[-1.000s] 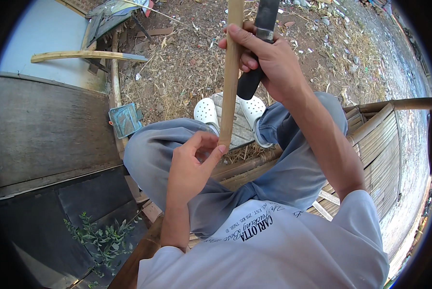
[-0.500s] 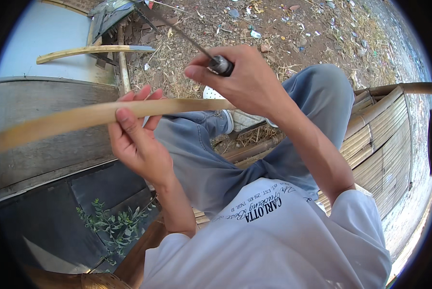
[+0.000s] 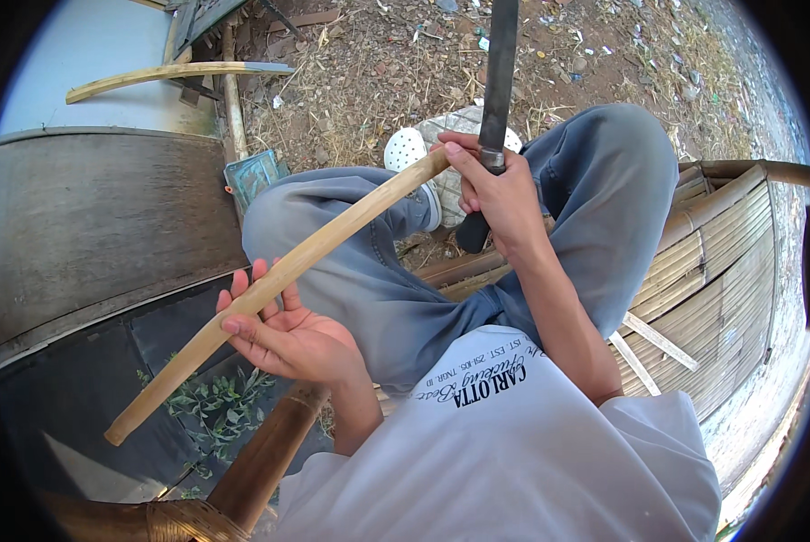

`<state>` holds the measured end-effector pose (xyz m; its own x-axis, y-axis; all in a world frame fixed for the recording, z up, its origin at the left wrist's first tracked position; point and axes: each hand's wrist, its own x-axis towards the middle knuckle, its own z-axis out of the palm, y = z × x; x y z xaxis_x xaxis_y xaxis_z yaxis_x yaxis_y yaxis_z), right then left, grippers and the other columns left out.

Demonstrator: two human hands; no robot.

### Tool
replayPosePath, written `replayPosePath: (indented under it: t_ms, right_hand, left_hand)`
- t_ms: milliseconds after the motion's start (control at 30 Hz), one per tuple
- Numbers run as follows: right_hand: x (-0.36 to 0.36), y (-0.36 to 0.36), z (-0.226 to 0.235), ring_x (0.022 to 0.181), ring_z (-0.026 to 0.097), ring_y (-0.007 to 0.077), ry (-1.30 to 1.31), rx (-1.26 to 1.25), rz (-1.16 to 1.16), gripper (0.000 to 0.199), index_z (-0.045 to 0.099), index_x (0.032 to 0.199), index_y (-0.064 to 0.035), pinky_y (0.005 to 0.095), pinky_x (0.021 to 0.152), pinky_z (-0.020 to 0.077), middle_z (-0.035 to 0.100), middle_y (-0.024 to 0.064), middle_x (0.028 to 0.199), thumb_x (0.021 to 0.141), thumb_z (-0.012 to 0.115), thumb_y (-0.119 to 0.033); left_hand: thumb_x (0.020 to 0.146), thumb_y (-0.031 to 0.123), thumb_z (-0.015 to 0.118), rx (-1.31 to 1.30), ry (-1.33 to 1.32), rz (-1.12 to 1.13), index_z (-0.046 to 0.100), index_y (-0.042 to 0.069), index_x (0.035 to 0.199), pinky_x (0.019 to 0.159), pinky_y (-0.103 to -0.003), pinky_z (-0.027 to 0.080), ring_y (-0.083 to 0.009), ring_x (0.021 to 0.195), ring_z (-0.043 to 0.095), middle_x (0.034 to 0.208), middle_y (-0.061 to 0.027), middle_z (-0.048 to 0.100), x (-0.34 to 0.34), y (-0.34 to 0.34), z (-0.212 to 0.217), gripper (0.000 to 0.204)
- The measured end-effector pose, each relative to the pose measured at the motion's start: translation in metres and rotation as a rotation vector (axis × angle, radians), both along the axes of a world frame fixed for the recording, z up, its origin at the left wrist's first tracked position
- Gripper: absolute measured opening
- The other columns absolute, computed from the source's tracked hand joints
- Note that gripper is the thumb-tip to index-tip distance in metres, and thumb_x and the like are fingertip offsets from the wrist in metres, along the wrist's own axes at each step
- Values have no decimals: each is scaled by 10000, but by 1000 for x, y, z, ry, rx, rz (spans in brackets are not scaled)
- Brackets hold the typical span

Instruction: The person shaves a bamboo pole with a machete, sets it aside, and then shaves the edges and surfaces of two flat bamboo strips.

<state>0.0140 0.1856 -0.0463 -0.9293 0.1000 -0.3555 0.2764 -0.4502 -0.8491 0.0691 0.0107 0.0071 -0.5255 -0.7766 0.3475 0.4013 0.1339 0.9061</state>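
Observation:
A long, pale bamboo strip (image 3: 333, 232) slants from the lower left up to the middle, across my bent left leg. My left hand (image 3: 288, 339) supports it nearer the lower end, thumb on top and fingers beneath. Its upper end is pinched between the thumb and finger of my right hand (image 3: 504, 194). The same right hand also keeps hold of a machete (image 3: 498, 77), whose dark, flat blade points away from me. Below the palm the machete's black handle (image 3: 473, 233) sticks out; part of the grip is hidden by the hand.
Another bamboo strip (image 3: 170, 79) lies at the upper left on a pale blue surface. I sit on a slatted bamboo bench (image 3: 721, 262), with two thin pale slivers (image 3: 660, 341) on it at right. Leafy plant (image 3: 215, 406) grows lower left; littered dirt (image 3: 360, 90) lies ahead.
The strip has swung from nearly level to a steep slant, its left end lower and now in view. The machete has turned upright, and my right hand now pinches the strip's end.

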Motion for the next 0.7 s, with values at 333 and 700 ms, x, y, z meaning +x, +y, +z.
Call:
replayPosePath:
  t_ms: [333, 700]
  right_hand:
    - [-63, 57, 91, 515, 427, 22, 325, 267, -73, 240, 669, 1046, 2, 191, 488, 367, 557, -19, 666, 852, 696, -137]
    - [-119, 41, 114, 497, 441, 47, 425, 429, 313, 266, 680, 980, -12, 214, 478, 348, 556, -12, 627, 831, 714, -230]
  left_hand:
    - [964, 171, 500, -52, -504, -661, 623, -87, 945, 748, -344, 557, -234, 716, 674, 841, -192, 680, 18, -16, 28, 287]
    - [1007, 314, 440, 15, -782, -1304, 541, 21, 1060, 486, -209, 410, -85, 523, 515, 687, -26, 545, -91, 22, 45, 314]
